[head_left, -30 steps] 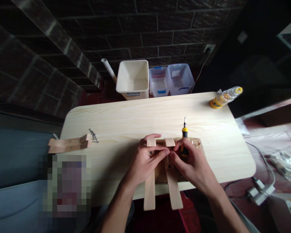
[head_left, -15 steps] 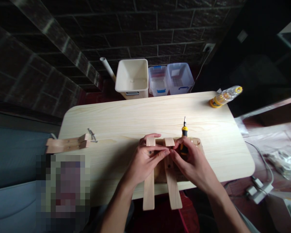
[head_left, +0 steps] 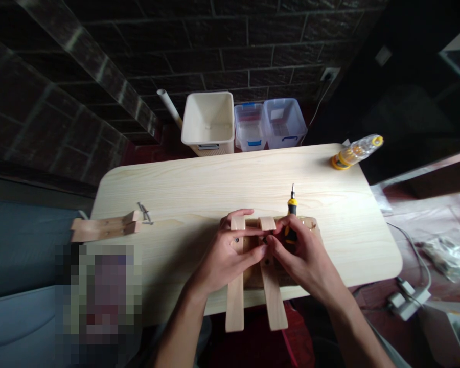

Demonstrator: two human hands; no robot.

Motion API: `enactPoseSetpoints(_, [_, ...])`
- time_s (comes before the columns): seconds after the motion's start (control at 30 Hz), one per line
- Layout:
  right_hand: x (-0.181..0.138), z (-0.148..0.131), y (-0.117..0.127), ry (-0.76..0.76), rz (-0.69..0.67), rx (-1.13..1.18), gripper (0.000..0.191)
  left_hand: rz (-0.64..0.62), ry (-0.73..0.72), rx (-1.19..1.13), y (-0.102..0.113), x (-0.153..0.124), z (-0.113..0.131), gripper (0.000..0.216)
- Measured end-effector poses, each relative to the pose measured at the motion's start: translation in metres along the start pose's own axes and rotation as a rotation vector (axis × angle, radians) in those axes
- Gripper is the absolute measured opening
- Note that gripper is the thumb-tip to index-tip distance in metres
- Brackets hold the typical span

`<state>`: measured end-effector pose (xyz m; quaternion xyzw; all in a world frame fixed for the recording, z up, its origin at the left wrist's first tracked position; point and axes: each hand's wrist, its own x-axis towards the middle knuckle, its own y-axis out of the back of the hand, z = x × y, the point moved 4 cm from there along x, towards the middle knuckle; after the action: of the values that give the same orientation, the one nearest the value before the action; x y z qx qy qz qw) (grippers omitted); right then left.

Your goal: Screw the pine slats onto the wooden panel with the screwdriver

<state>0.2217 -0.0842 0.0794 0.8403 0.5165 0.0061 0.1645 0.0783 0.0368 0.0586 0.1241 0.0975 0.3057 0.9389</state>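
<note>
Two pale wooden slats with curved upper ends lie over a brown, box-like base (head_left: pixel 252 280) at the table's front edge. Across the left slat (head_left: pixel 235 306) is my left hand (head_left: pixel 221 258), some fingers wrapped behind it. Its index finger reaches to the right slat (head_left: pixel 275 301), and its thumb is apart from that finger. My right hand (head_left: pixel 302 255) pinches at the right slat, beside a dark screw head; whatever is between its fingertips is too small to make out. A black and yellow screwdriver (head_left: pixel 292 207) points away just behind the right fingers, its handle partly covered.
Several loose screws (head_left: pixel 144 212) lie at the table's left, beside another wooden piece (head_left: pixel 103 228). A clear and yellow bottle-shaped case (head_left: pixel 356 152) stands at the far right corner. Beyond the table are a cream bin (head_left: pixel 208 138) and two clear plastic boxes (head_left: pixel 285 122).
My left thumb has drawn away from its index finger and slid slightly down, uncovering a dark screw spot on the right slat. My right hand keeps its pinch almost unmoved.
</note>
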Motion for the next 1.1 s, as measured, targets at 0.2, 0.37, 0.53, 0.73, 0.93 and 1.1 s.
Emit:
enactPoseSetpoints(0.2, [0.001, 0.001, 0.000, -0.009, -0.004, 0.004, 0.010, 0.020, 0.049, -0.009, 0.000, 0.001, -0.007, 0.023])
enactPoseSetpoints(0.37, [0.001, 0.002, 0.000, -0.047, -0.021, 0.016, 0.011, 0.025, 0.068, 0.010, -0.001, 0.004, -0.008, 0.021])
enactPoseSetpoints(0.53, [0.000, 0.003, 0.000, -0.039, -0.010, 0.014, 0.010, 0.048, 0.068, 0.036, -0.002, 0.009, -0.007, 0.011])
enactPoseSetpoints(0.73, [0.000, 0.004, 0.000, -0.025, -0.012, 0.009, 0.010, 0.039, 0.053, 0.077, -0.003, 0.008, -0.010, 0.006])
enactPoseSetpoints(0.93, [-0.005, 0.002, 0.008, 0.095, 0.169, 0.207, 0.015, 0.033, 0.037, 0.105, -0.004, 0.007, -0.011, 0.009])
enactPoseSetpoints(1.1, [-0.014, 0.001, 0.033, 0.243, 0.395, 0.213, 0.018, 0.054, 0.054, 0.128, -0.003, 0.005, -0.011, 0.010])
